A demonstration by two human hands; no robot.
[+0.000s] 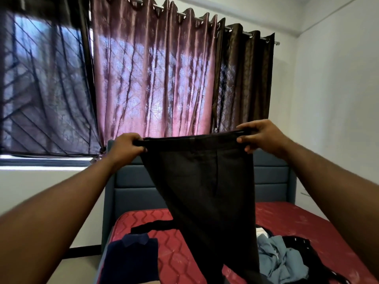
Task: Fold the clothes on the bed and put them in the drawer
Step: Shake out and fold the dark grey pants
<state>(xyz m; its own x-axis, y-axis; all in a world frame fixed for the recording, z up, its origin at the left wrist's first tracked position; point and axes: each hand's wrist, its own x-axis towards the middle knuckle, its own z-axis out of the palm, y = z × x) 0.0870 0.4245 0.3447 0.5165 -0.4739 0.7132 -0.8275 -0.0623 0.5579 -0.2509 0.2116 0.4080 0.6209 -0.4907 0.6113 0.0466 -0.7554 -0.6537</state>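
**Dark trousers held up over the bed**

Left hand (126, 147) and right hand (259, 137) each grip the black trousers (205, 191) waistband; below the left lies a folded navy shirt (131, 257) on the red mattress (178, 263), curtains (155, 78) beyond

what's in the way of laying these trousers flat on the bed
Both hands, left and right, hold the trousers up. Below, a folded navy shirt and a blue heap flank a bare strip of mattress.
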